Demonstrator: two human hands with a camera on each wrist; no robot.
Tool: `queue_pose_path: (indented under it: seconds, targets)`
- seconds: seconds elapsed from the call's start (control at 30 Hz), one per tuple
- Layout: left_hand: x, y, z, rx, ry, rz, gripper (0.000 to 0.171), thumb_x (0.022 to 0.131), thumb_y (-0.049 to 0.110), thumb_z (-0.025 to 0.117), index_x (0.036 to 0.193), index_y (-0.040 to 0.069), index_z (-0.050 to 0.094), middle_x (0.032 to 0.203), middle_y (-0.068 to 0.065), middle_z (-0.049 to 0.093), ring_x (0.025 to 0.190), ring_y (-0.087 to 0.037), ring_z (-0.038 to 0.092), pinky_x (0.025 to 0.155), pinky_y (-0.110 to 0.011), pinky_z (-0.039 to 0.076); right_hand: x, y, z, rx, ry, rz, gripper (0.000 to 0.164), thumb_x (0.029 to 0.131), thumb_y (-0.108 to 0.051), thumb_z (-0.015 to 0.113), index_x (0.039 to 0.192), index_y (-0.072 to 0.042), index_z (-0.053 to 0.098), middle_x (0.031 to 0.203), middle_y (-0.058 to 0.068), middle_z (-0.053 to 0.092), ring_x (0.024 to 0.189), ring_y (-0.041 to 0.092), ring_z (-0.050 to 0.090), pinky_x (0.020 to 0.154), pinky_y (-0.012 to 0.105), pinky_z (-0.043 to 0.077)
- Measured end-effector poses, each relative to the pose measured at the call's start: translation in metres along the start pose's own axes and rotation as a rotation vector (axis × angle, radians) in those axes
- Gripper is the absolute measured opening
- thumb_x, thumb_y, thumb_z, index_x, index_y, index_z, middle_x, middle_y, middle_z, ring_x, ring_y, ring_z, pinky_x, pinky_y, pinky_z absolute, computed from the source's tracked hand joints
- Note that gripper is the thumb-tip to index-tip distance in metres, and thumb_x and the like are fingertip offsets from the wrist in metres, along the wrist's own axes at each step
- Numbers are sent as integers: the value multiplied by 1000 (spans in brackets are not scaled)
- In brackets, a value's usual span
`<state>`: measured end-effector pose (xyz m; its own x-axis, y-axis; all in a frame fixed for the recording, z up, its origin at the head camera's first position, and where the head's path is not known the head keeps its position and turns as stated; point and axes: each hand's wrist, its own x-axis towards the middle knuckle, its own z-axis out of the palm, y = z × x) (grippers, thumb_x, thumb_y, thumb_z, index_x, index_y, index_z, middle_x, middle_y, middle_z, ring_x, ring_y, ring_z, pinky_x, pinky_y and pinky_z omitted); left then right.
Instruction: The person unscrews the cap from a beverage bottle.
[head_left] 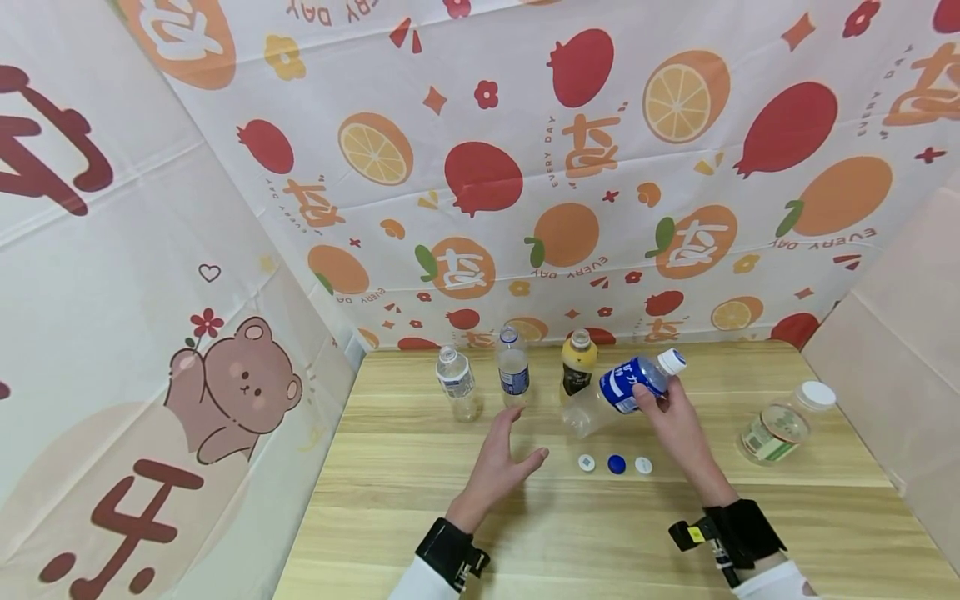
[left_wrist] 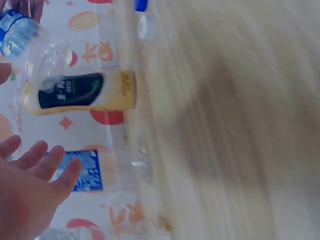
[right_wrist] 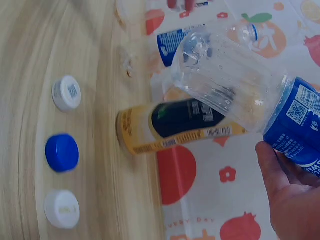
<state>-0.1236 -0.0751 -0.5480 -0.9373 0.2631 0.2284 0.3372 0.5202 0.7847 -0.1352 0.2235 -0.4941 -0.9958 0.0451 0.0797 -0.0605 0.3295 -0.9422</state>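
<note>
Right of the left hand [head_left: 497,468] (empty, fingers spread), hold the bottle [head_left: 627,386] steady in the grasping right hand [head_left: 678,427], clear of the loose caps [head_left: 617,464].

Curtained booth [head_left: 150,275]; fruit-print sheet [head_left: 517,233], wood-grain tabletop [head_left: 592,533]

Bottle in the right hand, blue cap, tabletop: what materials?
Bottle: likely thin clear plastic, glossy; see-through wall with bright reflections.
Blue cap: probably plastic, smooth; even opaque colour, soft highlight.
Tabletop: wood or wood-print laminate, can't tell which; pale streaky grain, low sheen.
</note>
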Motion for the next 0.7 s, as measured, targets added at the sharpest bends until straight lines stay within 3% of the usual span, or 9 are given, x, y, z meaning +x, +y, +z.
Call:
queue_pose_path:
  seconds: [0.1,0.33,0.53,0.7]
  targets:
    - [7,8,3,17,-24,-2,84,90,36,79,156,7,37,157,-15,44,141,-33,47,114,-53,42,-1,-2,6,24,-37,24,74,110,-34,49,163,0,10,158,36,30,144,53,34,114,60,35]
    - [20,21,11,56,-36,79,88,89,35,81,157,6,35,161,-15,40,146,-32,41,116,-51,39,-4,-9,25,56,-80,11,71,110,-33,51,162,-1,15,157,34,33,144,51,37,114,57,36]
    - [27,31,19,108,-10,151,91,86,34,85,158,10,34,159,-13,43,146,-30,42,117,-48,39,-7,-10,43,74,-107,-54,67,109,-27,55,160,0,22,153,34,41,140,51,43,111,58,41]
    - [30,35,25,166,36,145,94,85,37,86,157,10,33,157,-14,44,143,-30,45,115,-47,42,-8,-7,56,88,-119,-92,61,108,-22,57,157,1,28,146,33,49,132,49,53,105,59,48]
